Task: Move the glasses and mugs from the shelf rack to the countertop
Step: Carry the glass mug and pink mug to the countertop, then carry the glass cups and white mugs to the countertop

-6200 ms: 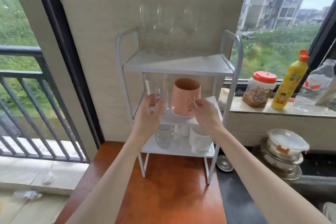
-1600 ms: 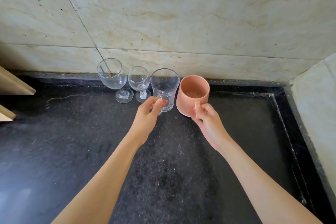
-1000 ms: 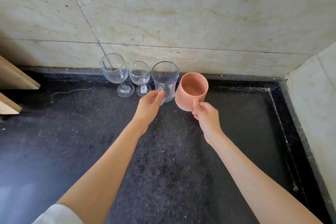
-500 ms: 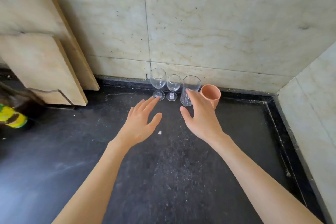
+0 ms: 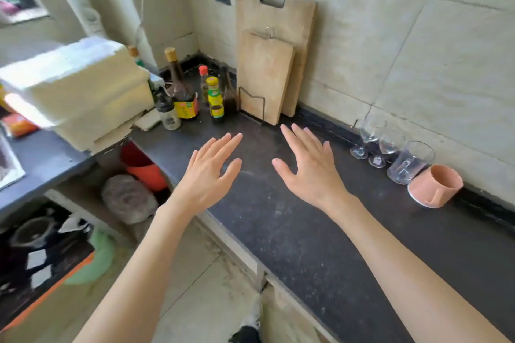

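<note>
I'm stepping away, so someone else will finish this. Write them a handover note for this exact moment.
Left hand and right hand: both open, holding nothing, over the countertop.
Placed in a row by the wall: two wine glasses, glass mug, pink mug, all upright.
Done: those four are moved.
Left: the rack is out of view; check it for remaining glasses and mugs and bring them over.

Daylit beige tiled walls (image 5: pixel 362 36), pale floor (image 5: pixel 200 287)
</note>
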